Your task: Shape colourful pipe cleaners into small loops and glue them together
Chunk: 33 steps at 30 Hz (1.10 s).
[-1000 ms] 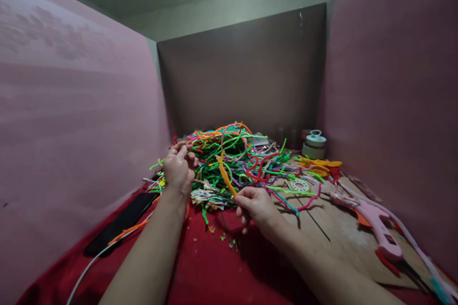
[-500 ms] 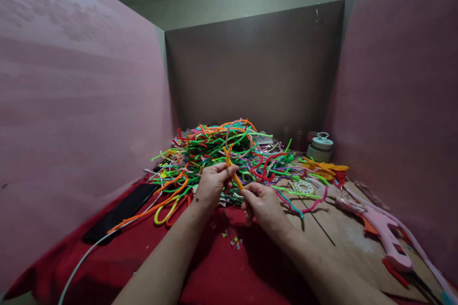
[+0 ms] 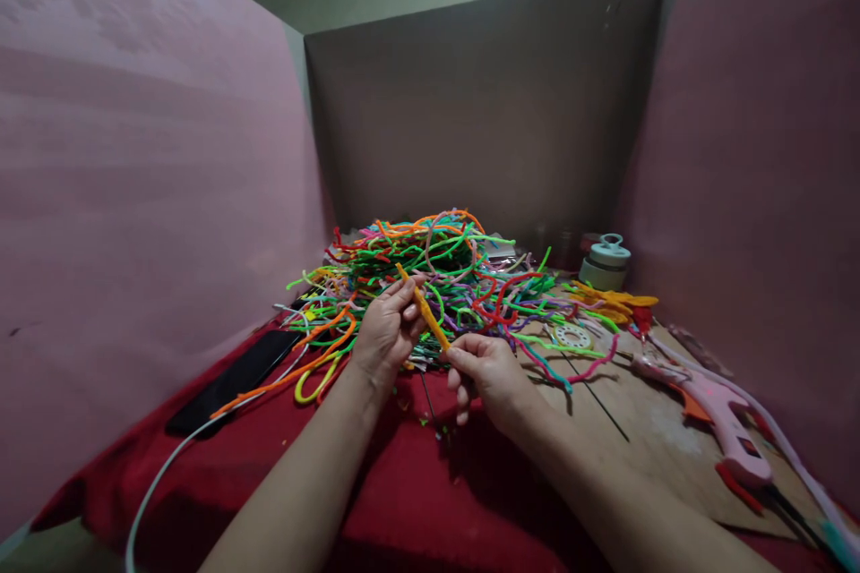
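Note:
Between my two hands is an orange-yellow pipe cleaner, folded into a narrow strip that slants down to the right. My left hand pinches it near the upper part, thumb and fingers closed. With thumb and forefinger, my right hand grips its lower end. Just behind both hands rises a large tangled heap of pipe cleaners in green, orange, red, pink and purple. The hands hide part of the heap's front edge.
A pink glue gun lies on a brown board at right. Behind it are a lidded pot, orange-yellow pipe cleaners and a white perforated disc. A black phone and white cable rest on red cloth.
The forked tips of the orange-yellow pipe cleaner now lie together as one strip. It leans further left, and my left hand has shifted slightly left and up. The view has tilted a little.

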Each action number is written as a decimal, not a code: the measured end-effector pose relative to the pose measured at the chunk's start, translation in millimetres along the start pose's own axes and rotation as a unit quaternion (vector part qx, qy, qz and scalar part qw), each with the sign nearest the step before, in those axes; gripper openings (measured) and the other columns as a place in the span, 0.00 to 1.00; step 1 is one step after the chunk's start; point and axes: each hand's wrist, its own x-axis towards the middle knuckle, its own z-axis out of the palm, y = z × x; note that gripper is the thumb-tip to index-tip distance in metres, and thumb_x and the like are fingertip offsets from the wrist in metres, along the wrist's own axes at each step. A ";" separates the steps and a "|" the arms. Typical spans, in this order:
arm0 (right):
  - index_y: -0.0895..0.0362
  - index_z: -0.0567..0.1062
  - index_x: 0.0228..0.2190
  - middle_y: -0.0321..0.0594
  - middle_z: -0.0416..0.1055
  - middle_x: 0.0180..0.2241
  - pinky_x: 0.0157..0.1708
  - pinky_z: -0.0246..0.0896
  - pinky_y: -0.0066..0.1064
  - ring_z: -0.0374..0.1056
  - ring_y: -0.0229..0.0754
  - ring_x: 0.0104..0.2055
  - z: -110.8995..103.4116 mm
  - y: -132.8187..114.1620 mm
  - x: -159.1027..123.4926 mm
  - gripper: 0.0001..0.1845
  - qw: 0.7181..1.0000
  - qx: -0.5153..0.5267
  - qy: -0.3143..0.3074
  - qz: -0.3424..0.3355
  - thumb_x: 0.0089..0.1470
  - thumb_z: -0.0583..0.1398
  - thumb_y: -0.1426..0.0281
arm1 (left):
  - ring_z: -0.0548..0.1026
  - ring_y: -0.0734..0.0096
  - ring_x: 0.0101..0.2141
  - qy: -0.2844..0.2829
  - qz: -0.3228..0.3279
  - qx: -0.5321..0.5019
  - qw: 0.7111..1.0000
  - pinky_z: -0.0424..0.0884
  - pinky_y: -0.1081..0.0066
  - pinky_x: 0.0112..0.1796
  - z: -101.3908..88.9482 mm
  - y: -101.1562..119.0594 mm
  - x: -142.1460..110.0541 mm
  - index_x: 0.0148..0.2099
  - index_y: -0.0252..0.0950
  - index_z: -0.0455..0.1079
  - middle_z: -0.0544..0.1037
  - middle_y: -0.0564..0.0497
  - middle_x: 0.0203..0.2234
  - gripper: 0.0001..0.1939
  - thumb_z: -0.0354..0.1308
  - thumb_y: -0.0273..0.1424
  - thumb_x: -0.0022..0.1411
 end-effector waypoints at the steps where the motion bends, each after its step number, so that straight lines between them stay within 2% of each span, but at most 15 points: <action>1: 0.59 0.66 0.23 0.30 0.65 0.13 0.07 0.58 0.25 0.56 0.31 0.09 -0.1 0.6 0.1 0.16 1.000 0.004 -0.003 0.001 0.38 0.62 0.60 | 0.54 0.89 0.13 0.004 0.007 0.005 1.000 0.52 0.85 0.14 0.9 0.0 -0.2 0.32 0.31 0.71 0.64 0.57 0.17 0.07 0.61 0.28 0.49; 6: 0.59 0.66 0.22 0.30 0.65 0.12 0.06 0.58 0.25 0.56 0.31 0.09 0.0 3.0 -0.3 0.16 1.000 -0.008 0.002 0.008 0.37 0.62 0.61 | 0.53 0.88 0.12 0.041 0.077 0.066 0.994 0.48 0.84 0.13 4.6 -3.8 0.5 0.31 0.32 0.71 0.59 0.60 0.13 0.07 0.62 0.30 0.48; 12: 0.59 0.66 0.21 0.29 0.65 0.12 0.06 0.57 0.25 0.56 0.31 0.09 0.4 1.7 -2.3 0.15 1.000 -0.018 -0.009 0.009 0.37 0.62 0.61 | 0.55 0.84 0.14 0.047 0.140 0.197 0.969 0.51 0.80 0.17 0.4 -7.1 2.1 0.33 0.35 0.70 0.60 0.59 0.17 0.08 0.57 0.34 0.53; 14: 0.59 0.66 0.21 0.29 0.65 0.12 0.06 0.57 0.25 0.56 0.31 0.08 0.1 0.0 -3.1 0.14 1.000 -0.020 -0.011 0.014 0.37 0.63 0.62 | 0.59 0.81 0.17 0.078 0.208 0.308 0.925 0.55 0.78 0.20 -1.3 -8.0 2.4 0.32 0.35 0.69 0.63 0.58 0.18 0.06 0.54 0.32 0.55; 17: 0.59 0.66 0.21 0.30 0.65 0.12 0.06 0.57 0.24 0.56 0.31 0.08 -0.5 -1.5 -4.4 0.14 1.000 -0.023 -0.016 0.015 0.37 0.63 0.63 | 0.63 0.77 0.22 0.112 0.301 0.475 0.819 0.57 0.75 0.27 -2.7 -9.0 5.0 0.30 0.36 0.67 0.65 0.56 0.19 0.04 0.52 0.29 0.57; 18: 0.59 0.67 0.21 0.30 0.65 0.12 0.06 0.57 0.24 0.56 0.31 0.08 -0.5 -1.4 -4.9 0.13 1.000 -0.020 -0.018 0.013 0.38 0.63 0.63 | 0.64 0.76 0.22 0.116 0.313 0.495 0.802 0.58 0.75 0.27 -3.4 -8.9 7.1 0.30 0.36 0.67 0.66 0.55 0.20 0.04 0.52 0.28 0.57; 19: 0.59 0.67 0.21 0.30 0.65 0.12 0.06 0.57 0.24 0.56 0.31 0.08 -0.4 -1.0 -5.3 0.13 1.000 -0.017 -0.021 0.016 0.38 0.63 0.63 | 0.64 0.76 0.23 0.119 0.314 0.492 0.803 0.58 0.75 0.27 -4.5 -8.4 9.9 0.30 0.36 0.67 0.66 0.55 0.20 0.05 0.52 0.27 0.57; 20: 0.59 0.67 0.21 0.30 0.65 0.12 0.06 0.57 0.24 0.56 0.31 0.08 -0.2 -0.3 -5.9 0.13 0.999 -0.014 -0.023 0.022 0.38 0.63 0.63 | 0.65 0.76 0.23 0.125 0.308 0.470 0.818 0.58 0.75 0.27 -6.2 -7.3 13.4 0.29 0.36 0.66 0.66 0.55 0.19 0.05 0.51 0.27 0.57; 24: 0.59 0.66 0.22 0.31 0.65 0.13 0.07 0.57 0.24 0.57 0.31 0.09 1.7 1.6 -7.6 0.13 0.999 -0.009 -0.020 0.039 0.39 0.63 0.63 | 0.61 0.81 0.17 0.167 0.260 0.282 0.908 0.55 0.78 0.20 -19.1 2.1 28.7 0.29 0.36 0.63 0.63 0.58 0.17 0.05 0.51 0.28 0.57; 27: 0.59 0.67 0.22 0.31 0.66 0.14 0.08 0.60 0.25 0.59 0.32 0.11 0.8 -0.5 -7.0 0.13 1.000 0.004 0.005 0.019 0.40 0.62 0.63 | 0.56 0.83 0.13 0.181 0.200 0.139 0.953 0.50 0.80 0.15 -29.2 10.8 32.1 0.31 0.37 0.61 0.60 0.61 0.16 0.04 0.49 0.30 0.58; 30: 0.60 0.68 0.23 0.31 0.67 0.15 0.09 0.61 0.26 0.59 0.32 0.11 -2.2 -3.8 -5.3 0.11 0.999 0.021 0.027 -0.023 0.42 0.61 0.64 | 0.55 0.84 0.12 0.135 0.106 0.111 0.979 0.49 0.80 0.14 -30.1 14.0 22.4 0.31 0.34 0.62 0.60 0.60 0.15 0.05 0.53 0.31 0.54; 33: 0.60 0.68 0.24 0.32 0.67 0.15 0.09 0.61 0.26 0.59 0.32 0.12 -4.3 -5.2 -4.4 0.10 0.998 0.032 0.032 -0.049 0.43 0.61 0.65 | 0.56 0.85 0.12 0.006 -0.035 0.155 0.987 0.49 0.80 0.13 -19.3 8.3 4.3 0.31 0.29 0.69 0.65 0.57 0.15 0.10 0.63 0.28 0.44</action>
